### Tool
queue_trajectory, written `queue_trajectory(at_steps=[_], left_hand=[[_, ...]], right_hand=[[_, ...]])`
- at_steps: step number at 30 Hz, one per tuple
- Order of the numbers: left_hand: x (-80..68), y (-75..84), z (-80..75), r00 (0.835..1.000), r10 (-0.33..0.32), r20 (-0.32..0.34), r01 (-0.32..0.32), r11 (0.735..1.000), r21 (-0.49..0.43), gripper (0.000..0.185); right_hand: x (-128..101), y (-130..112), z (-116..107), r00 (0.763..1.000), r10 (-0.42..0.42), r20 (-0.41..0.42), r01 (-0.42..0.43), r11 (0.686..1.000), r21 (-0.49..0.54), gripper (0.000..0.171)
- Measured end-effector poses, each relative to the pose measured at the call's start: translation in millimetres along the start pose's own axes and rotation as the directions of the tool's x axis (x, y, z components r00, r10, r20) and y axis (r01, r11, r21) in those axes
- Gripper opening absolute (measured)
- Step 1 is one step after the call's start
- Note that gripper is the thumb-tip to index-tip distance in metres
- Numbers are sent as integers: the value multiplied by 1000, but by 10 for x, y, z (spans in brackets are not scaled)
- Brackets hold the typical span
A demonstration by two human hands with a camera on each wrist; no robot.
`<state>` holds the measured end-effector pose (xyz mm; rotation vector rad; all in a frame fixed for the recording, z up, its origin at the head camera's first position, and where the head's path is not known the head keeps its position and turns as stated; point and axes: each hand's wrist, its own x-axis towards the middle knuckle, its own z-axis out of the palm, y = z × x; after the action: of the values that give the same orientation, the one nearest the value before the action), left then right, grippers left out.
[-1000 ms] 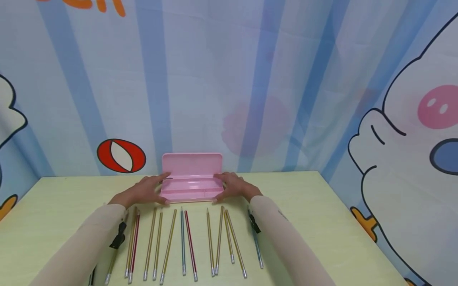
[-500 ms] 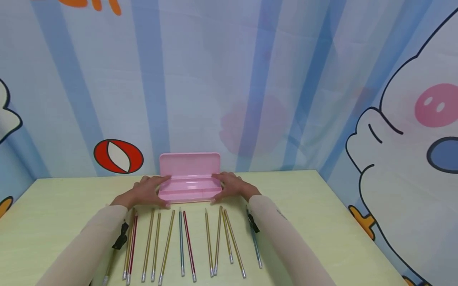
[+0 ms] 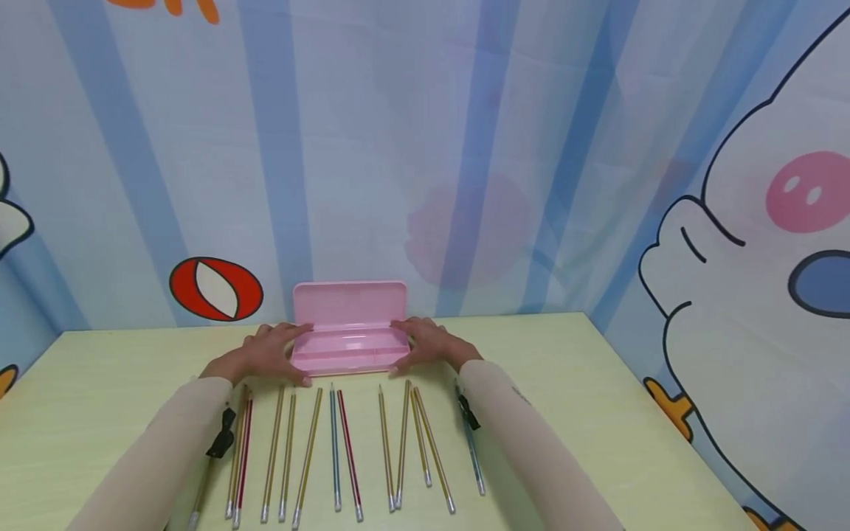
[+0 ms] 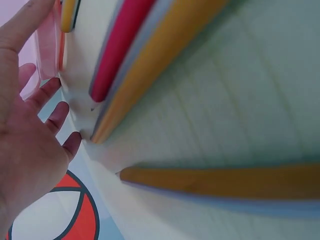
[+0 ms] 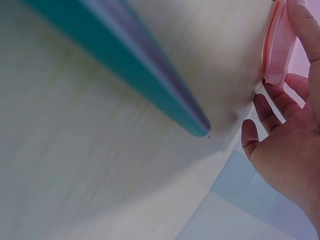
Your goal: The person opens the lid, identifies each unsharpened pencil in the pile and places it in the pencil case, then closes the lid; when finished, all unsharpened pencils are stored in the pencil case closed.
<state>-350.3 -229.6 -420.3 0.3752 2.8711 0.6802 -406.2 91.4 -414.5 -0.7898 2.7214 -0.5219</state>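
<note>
An open pink pencil case (image 3: 350,304) stands at the back of the table, its lid raised against the curtain and its divided tray showing no pencils. My left hand (image 3: 265,352) holds its left end, thumb by the front corner and fingers toward the back. At the right end my right hand (image 3: 432,343) holds it in the same way. The left wrist view shows the thumb over the case wall (image 4: 47,45) and the other fingers loosely bent. In the right wrist view, fingertips lie right at the case's corner (image 5: 277,60).
Several pencils lie in a spread row before the case: yellow ones (image 3: 308,457), red ones (image 3: 349,457) and blue ones (image 3: 335,457). Another blue pencil (image 3: 474,457) lies under the right forearm. The patterned curtain (image 3: 372,147) hangs along the table's (image 3: 564,383) back edge.
The view shifts slightly. Both hands stay at the ends of the pencil case, and the case and pencils keep their places.
</note>
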Motion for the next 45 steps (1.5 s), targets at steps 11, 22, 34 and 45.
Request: queue_trajectory(at_steps=[11,22,34,45], left_hand=[[0,3,-36,999,38,-14,-37,999,23,104],[22,-23,-12,1000,24,-7,-24,1000,-11,105],[33,27,-24,1000,23,6,-23,1000,-12,107],[27,46,-28,1000,1,21,-1,1000,-25,107]], right_hand=[[18,-21,-13,1000,5,5,-5,1000,11,102],[17,-24,-4,1000,7,8,-7,1000,12,101],[21,-15,-19,1000,8,8,-8,1000,11,101],[4,-13,-22,1000,0,8,0,1000,1,100]])
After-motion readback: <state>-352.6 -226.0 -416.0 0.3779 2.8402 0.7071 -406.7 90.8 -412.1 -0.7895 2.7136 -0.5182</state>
